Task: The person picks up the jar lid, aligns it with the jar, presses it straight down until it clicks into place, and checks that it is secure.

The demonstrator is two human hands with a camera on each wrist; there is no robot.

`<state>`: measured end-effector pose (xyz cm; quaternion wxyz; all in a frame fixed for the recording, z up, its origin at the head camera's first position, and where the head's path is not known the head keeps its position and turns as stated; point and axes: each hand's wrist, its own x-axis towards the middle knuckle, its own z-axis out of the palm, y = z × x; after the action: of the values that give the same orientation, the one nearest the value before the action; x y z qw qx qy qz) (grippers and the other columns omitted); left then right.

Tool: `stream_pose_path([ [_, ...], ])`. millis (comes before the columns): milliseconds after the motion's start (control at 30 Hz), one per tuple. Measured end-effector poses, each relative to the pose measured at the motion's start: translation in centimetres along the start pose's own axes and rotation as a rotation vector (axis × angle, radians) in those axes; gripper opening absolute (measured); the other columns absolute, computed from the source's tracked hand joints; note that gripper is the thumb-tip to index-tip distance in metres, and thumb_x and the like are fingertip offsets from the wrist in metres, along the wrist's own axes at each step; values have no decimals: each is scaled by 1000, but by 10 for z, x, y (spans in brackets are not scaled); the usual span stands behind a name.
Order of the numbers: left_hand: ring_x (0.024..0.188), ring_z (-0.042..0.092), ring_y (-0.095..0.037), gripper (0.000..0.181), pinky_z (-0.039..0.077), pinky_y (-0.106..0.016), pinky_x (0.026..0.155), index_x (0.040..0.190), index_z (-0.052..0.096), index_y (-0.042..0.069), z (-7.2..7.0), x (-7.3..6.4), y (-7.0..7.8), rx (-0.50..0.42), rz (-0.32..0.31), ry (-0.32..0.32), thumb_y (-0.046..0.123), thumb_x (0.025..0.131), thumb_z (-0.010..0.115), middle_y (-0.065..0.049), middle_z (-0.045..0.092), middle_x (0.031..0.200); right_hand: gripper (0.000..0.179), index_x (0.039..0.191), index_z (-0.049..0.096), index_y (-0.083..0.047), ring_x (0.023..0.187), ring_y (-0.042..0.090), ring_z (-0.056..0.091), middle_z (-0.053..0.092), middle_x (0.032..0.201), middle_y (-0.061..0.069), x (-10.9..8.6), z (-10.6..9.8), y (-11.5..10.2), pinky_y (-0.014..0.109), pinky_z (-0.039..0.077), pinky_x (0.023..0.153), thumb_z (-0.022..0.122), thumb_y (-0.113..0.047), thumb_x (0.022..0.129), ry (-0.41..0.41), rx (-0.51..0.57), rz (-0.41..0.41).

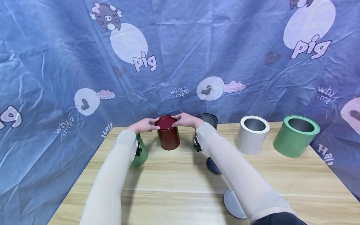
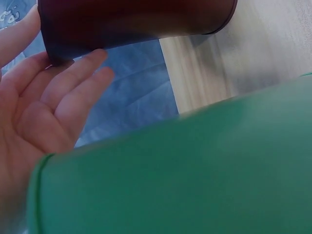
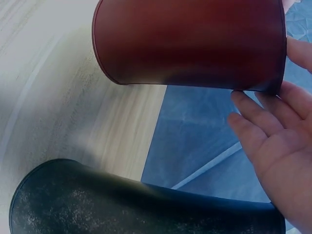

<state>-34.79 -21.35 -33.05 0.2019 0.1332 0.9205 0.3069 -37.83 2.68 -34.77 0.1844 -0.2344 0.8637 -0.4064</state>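
Note:
A red cylindrical canister point(image 1: 169, 139) stands upright near the table's back edge, its round top a brighter red. My left hand point(image 1: 142, 125) grips the rim from the left, thumb and fingers at the top edge. From the right, my right hand point(image 1: 187, 120) holds the opposite side of the same rim. In the right wrist view, the fingertips point(image 3: 242, 100) reach under the canister's edge, with the thumb over its end. A green canister point(image 2: 170, 180) stands below my left forearm, partly hidden by it. Beside my right wrist is a dark grey canister point(image 3: 122, 204), mostly covered in the head view.
To the right stand a white canister point(image 1: 248, 142) and a wide green canister point(image 1: 288, 144), both with open tops. A dark blue disc point(image 1: 212, 166) and a light grey disc point(image 1: 233, 206) lie under the right forearm. Blue printed cloth point(image 1: 180, 62) hangs behind the wooden table point(image 1: 168, 181).

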Motion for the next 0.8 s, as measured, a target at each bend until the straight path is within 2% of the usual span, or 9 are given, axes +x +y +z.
stream_pose_path([
  [167, 136, 42, -34, 66, 43, -43, 107, 152, 25, 8, 0, 0, 1, -7, 2, 9, 25, 97, 57, -16, 24, 158, 64, 145, 44, -10, 136, 21, 43, 46, 148, 12, -1, -1, -3, 35, 34, 114, 68, -20, 87, 10, -16, 13],
  [400, 137, 41, -35, 67, 42, -44, 108, 153, 22, 8, 1, 2, -2, 4, 0, -23, 27, 98, 56, -16, 21, 159, 64, 145, 45, -12, 136, 20, 43, 46, 148, 11, 0, -1, -3, 33, 34, 114, 68, -23, 86, 4, -66, 21],
  [533, 138, 39, -35, 67, 43, -45, 108, 153, 23, 7, 0, 3, -5, -8, 8, -9, 26, 98, 57, -16, 22, 159, 64, 144, 46, -12, 135, 20, 44, 47, 146, 11, 1, -2, -3, 33, 35, 113, 69, -23, 86, 8, -86, 12],
  [800, 142, 32, -34, 66, 44, -45, 106, 152, 22, 5, 0, 7, -3, -15, 10, -22, 23, 98, 57, -15, 20, 159, 64, 144, 45, -12, 136, 20, 43, 47, 147, 11, 2, -2, -1, 33, 34, 114, 69, -23, 86, 8, -70, 20],
])
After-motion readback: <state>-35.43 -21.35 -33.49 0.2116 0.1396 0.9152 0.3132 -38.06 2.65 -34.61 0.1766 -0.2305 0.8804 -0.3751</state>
